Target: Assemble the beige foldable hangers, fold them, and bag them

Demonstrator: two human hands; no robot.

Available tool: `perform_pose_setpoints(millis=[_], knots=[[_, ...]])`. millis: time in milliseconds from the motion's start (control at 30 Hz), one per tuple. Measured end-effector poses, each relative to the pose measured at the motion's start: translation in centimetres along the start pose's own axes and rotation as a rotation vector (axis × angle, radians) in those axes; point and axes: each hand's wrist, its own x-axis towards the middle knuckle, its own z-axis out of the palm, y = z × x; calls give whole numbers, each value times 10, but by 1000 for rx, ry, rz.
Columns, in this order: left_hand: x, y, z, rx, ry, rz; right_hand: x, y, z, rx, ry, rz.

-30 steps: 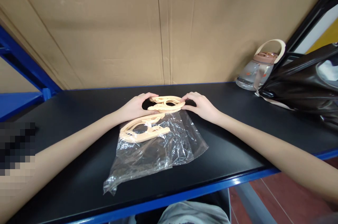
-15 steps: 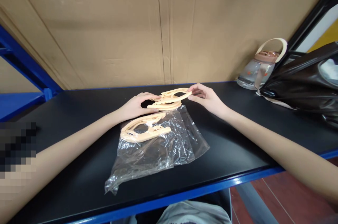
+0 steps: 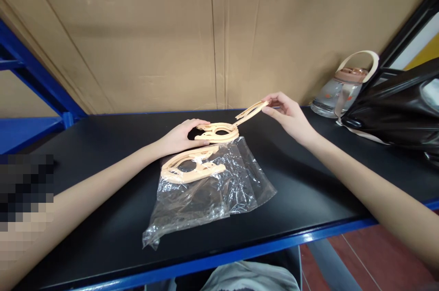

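Note:
My right hand pinches one end of a peach plastic folding hanger, lifted at a tilt above the table. Its lower end is close to a second peach folding hanger that lies on the black tabletop; whether they touch I cannot tell. Thumb and fingers of my left hand close on the left ends of that lying hanger. Just in front, a clear plastic bag is spread flat, with another peach folding hanger at its upper left.
A clear water bottle with a pinkish lid and loop handle stands at the back right, beside a shiny black bag. Cardboard walls off the back. Blue metal framing rises at the left.
My right hand has moved up and to the right, lifting its hanger off the stack. My left hand stays on the hanger below. The view has shifted slightly.

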Motion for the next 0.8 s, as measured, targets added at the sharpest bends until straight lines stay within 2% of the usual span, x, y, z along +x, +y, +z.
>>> perform_pose_setpoints(millis=[267,467,633,800], knots=[[0,-3,1,-12,-4,3,7,-9,-18,-35,66,23],[0,-2,1,5,-8,7,7,-10,-16,162,133,125],[0,-3,1,24,-15,11,3,-4,-10,317,90,245],[0,-2,1,-3,-17,37,-2,-10,-2,326,49,253]])
